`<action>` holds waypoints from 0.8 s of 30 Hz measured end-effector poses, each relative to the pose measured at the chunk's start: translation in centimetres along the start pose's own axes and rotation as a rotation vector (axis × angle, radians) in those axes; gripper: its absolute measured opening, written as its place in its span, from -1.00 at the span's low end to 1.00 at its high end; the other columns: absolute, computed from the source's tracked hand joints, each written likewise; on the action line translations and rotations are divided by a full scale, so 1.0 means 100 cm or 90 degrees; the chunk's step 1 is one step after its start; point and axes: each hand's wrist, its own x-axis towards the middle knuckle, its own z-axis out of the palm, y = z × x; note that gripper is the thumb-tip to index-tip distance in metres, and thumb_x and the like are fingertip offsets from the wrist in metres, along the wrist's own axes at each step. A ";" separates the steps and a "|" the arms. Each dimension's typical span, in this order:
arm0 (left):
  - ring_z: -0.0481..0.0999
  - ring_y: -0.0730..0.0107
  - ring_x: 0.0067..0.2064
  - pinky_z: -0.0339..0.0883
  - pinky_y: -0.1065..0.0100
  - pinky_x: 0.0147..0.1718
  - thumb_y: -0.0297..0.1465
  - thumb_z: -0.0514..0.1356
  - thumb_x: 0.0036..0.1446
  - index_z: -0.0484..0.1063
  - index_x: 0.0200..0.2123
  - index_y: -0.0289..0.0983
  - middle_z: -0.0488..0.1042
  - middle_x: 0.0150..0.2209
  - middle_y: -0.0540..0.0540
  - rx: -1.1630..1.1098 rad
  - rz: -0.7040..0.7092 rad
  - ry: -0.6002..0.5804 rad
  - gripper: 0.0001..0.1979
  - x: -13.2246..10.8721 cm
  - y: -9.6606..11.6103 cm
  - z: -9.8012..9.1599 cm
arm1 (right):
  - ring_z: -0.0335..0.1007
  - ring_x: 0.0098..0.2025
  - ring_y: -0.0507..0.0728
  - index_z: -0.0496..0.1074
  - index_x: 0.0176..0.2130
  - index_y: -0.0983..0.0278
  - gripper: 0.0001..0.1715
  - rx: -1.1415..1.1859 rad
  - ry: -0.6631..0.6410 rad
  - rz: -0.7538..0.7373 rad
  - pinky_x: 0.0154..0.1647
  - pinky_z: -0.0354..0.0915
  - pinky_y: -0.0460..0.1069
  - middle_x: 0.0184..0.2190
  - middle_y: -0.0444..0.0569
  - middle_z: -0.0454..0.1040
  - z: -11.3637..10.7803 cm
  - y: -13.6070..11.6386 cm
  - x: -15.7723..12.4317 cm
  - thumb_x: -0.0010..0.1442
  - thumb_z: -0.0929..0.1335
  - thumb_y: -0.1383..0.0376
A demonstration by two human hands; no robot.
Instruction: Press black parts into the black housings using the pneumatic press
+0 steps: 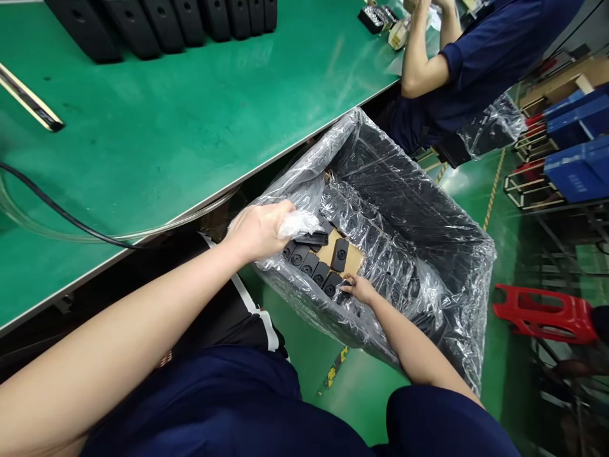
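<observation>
A black bin (pixel 428 209) lined with a clear plastic bag (pixel 442 285) stands on the floor beside the green table. Inside, several small black plastic parts (pixel 311 263) lie in a row on a brown cardboard sheet (pixel 354 259). My left hand (pixel 259 228) is closed on a bunch of the clear bag at the bin's near rim, holding it back. My right hand (pixel 359 289) reaches down into the bin, its fingers pinched on one black part (pixel 343 293) at the end of the row.
The green table (pixel 166 127) runs along the left, with larger black housings (pixel 162 22) at its far edge, a black cable (pixel 57 209) and a clear tube. A co-worker in a blue shirt (pixel 480 57) sits beyond. A red stool (pixel 542 314) and blue crates (pixel 575 165) are on the right.
</observation>
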 end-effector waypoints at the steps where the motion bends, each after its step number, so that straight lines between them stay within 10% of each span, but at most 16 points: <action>1: 0.59 0.21 -0.26 0.37 0.31 -0.31 -0.28 0.11 0.06 0.36 -0.10 -0.15 0.57 -0.25 0.00 0.001 0.002 0.002 -0.70 0.000 0.000 0.000 | 0.38 -0.38 0.00 0.41 -0.21 0.34 -0.72 0.024 -0.002 0.009 -0.32 0.39 -0.04 -0.34 -0.12 0.43 0.006 0.001 0.005 0.30 0.35 0.14; 7: 0.59 0.22 -0.26 0.38 0.31 -0.30 -0.30 0.12 0.06 0.35 -0.09 -0.16 0.57 -0.25 0.00 -0.003 0.006 -0.001 -0.70 0.000 0.000 0.000 | 0.35 -0.43 -0.03 0.40 -0.26 0.36 -0.70 0.150 0.091 0.050 -0.39 0.36 -0.08 -0.39 -0.15 0.41 0.005 0.008 0.018 0.31 0.34 0.14; 15: 0.60 0.20 -0.24 0.39 0.29 -0.29 -0.28 0.11 0.06 0.35 -0.09 -0.16 0.58 -0.21 0.00 0.002 -0.001 -0.001 -0.69 -0.001 0.001 -0.001 | 0.41 -0.28 0.06 0.42 -0.23 0.35 -0.65 0.069 0.333 0.250 -0.22 0.39 0.02 -0.30 -0.09 0.44 -0.059 0.052 0.003 0.33 0.30 0.09; 24: 0.59 0.24 -0.27 0.36 0.33 -0.33 -0.26 0.12 0.06 0.37 -0.09 -0.16 0.57 -0.25 -0.01 0.013 -0.004 -0.003 -0.68 0.000 0.001 0.000 | 0.41 -0.25 0.06 0.41 -0.15 0.34 -0.70 -0.002 0.270 0.279 -0.19 0.40 0.04 -0.23 -0.06 0.45 -0.051 0.076 0.014 0.29 0.35 0.14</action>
